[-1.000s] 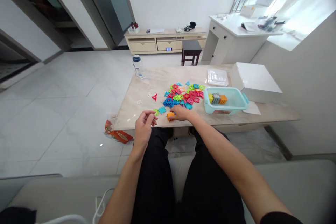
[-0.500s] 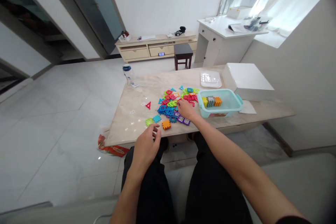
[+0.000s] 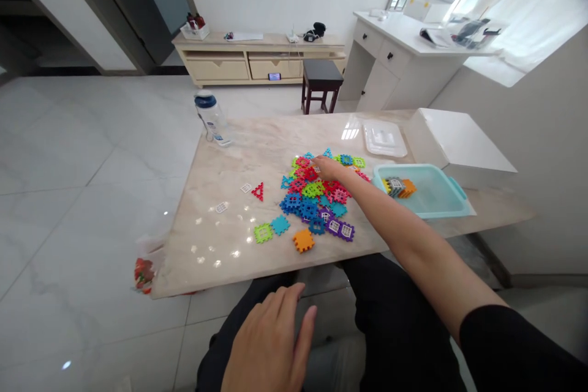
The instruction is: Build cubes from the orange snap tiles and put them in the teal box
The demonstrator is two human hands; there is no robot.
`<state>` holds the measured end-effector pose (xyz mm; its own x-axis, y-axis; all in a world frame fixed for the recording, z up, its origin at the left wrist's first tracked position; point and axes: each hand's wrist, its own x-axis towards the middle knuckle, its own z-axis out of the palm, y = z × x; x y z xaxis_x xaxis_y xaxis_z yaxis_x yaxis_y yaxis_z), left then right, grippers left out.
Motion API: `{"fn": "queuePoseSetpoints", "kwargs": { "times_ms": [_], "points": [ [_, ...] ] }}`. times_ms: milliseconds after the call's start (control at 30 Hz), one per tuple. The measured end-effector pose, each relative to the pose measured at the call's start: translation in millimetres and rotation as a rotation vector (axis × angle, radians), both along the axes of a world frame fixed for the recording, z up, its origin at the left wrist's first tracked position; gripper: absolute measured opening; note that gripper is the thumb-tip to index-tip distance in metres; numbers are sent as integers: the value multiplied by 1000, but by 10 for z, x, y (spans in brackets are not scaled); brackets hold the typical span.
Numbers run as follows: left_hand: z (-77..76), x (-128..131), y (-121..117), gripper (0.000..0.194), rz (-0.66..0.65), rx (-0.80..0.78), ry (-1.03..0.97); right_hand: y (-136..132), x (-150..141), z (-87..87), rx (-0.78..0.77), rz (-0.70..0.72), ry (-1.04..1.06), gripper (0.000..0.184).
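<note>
My right hand reaches over the far side of a pile of colourful interlocking plastic tiles. Its fingers point down among the red pieces and are mostly hidden, so any grip on a tile does not show. My left hand hovers over my lap, below the table's front edge, with thumb and fingers apart and nothing in it. Near that edge lie an orange block of tiles, a light-blue tile and a green square frame. A red triangle sits left of the pile.
Right of the pile stands a light-blue plastic bin holding yellow, grey and orange tiles. Behind it are a clear lid and a white box. A water bottle stands at the table's far left corner. Small white window pieces lie at left.
My right hand has moved to the pile's farther side. My left hand has drawn back from beside the orange block to over my lap. The camera view has shifted closer to the table.
</note>
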<state>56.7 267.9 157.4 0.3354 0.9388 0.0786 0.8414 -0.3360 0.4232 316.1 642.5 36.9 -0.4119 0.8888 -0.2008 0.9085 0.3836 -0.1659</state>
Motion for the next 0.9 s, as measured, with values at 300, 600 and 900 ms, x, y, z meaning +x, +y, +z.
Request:
{"fn": "queuePoseSetpoints", "kwargs": {
  "times_ms": [300, 600, 900],
  "points": [
    [61, -49, -6, 34, 65, -81, -58, -151, 13, 54, 41, -199, 16, 46],
    [285, 21, 1, 33, 149, -145, -159, -849, -18, 600, 134, -492, 329, 27],
    [287, 342, 141, 29, 137, -142, -109, -1895, -70, 800, 16, -315, 707, 20]
  ]
}}
